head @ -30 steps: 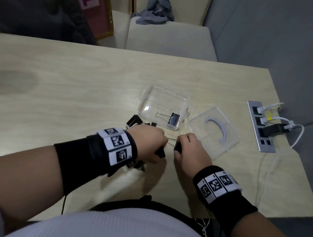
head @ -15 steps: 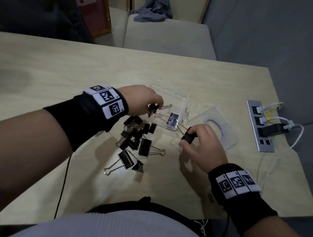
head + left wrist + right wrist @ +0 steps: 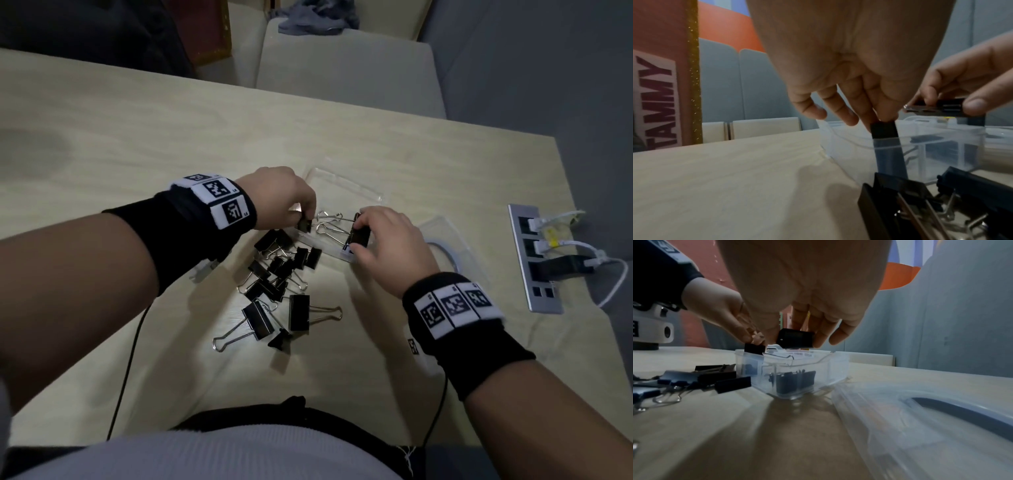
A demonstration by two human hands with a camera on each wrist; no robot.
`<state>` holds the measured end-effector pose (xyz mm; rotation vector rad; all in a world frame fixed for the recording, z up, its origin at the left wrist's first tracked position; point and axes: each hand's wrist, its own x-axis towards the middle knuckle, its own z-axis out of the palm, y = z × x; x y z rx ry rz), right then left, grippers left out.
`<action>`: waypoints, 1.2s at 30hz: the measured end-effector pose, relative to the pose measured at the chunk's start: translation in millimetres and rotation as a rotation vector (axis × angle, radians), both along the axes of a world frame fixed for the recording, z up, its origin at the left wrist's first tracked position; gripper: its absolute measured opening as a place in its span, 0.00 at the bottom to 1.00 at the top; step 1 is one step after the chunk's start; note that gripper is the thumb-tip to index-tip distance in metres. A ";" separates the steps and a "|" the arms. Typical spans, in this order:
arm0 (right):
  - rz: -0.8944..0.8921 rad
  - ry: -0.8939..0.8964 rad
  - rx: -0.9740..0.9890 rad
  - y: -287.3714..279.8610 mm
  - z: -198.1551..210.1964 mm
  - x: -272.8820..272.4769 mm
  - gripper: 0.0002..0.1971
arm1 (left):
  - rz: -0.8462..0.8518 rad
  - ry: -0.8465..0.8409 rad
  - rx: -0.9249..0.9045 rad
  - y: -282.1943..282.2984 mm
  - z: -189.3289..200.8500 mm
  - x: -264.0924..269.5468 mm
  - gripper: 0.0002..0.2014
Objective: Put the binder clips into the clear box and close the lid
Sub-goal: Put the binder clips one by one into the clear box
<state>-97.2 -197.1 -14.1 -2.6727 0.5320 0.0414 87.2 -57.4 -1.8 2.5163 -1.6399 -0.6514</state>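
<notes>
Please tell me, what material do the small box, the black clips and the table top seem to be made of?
The small clear box looks like thin, glossy transparent plastic: the clips inside show through its walls. The black binder clips seem to be painted sheet metal with bare silvery wire handles that glint. The pale table top shows a matt wood-grain pattern; whether it is solid wood or laminate, I cannot tell.

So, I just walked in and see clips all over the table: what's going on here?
A person is loading binder clips into a clear box. The left hand pinches a small clip at the box's near edge; the right hand holds a larger clip over the box. At least one clip is already inside. A pile of clips waits on the table, and the lid lies off to the right.
</notes>
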 end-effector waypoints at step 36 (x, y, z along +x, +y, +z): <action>0.016 0.091 0.043 51.9 -13.9 -43.4 0.16 | -0.596 -0.151 0.299 70.0 -11.9 -64.6 0.15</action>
